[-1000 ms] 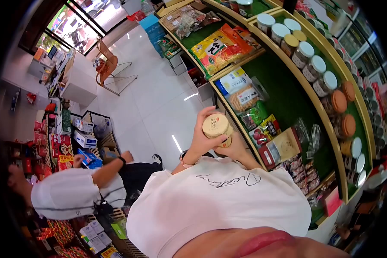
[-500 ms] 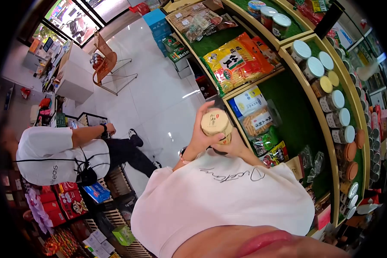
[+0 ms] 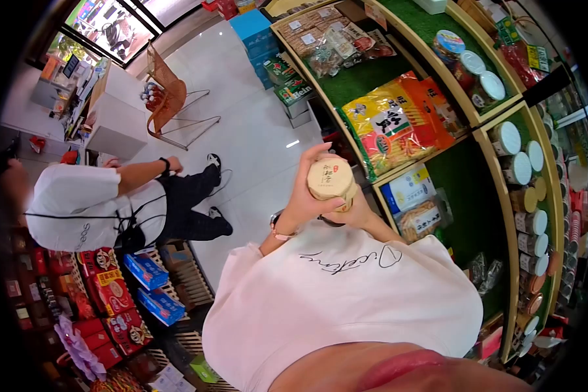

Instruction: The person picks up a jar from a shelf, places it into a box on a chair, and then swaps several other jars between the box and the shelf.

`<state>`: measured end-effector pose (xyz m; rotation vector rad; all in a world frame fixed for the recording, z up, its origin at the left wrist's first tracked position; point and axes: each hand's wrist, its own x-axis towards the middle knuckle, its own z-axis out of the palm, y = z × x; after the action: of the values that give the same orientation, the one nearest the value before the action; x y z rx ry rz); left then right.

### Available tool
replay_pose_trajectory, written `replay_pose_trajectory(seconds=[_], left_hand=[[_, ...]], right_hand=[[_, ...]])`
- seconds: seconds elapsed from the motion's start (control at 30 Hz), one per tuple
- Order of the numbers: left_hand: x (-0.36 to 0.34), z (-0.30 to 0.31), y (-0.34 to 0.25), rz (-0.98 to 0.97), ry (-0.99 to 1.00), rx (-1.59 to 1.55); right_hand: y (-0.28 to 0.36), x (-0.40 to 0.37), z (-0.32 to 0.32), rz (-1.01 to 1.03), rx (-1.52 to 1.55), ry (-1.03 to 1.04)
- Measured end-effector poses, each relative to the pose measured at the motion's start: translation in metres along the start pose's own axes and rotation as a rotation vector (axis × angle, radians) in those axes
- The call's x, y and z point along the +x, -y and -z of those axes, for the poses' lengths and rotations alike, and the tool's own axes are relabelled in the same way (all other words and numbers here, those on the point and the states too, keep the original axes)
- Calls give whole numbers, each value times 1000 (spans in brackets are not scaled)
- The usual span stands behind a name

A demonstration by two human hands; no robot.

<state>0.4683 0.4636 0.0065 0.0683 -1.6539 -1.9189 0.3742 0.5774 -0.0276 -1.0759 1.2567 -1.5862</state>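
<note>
Both hands hold a jar (image 3: 330, 178) at chest height beside the shelf (image 3: 467, 196).
The left hand (image 3: 302, 199) wraps the jar's side; the right hand (image 3: 358, 212), mostly hidden, seems to cup it from beneath. The jar stands upright between them, lid towards the camera, with the shelf to its right.

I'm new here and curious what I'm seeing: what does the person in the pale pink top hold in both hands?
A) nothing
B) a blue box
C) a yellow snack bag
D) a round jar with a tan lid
D: the left hand and the right hand both clasp the round jar with a tan lid, raised in front of the green-lined shelves.
</note>
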Motion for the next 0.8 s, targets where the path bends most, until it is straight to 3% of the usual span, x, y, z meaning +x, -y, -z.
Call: replay_pose_trajectory(seconds=[0.33,0.57,0.67,0.8], left_hand=[[74,67,21,57,-25,-80],[187,133,48,61,88,-31],[243,157,47,34,177,34],[302,185,54,88,244,14]], right_hand=[[-29,101,15,0,5,-19],[-43,216,49,36,6,-123],[-38,270,62,144,110,-203],[-36,323,91,96,-3,-169]])
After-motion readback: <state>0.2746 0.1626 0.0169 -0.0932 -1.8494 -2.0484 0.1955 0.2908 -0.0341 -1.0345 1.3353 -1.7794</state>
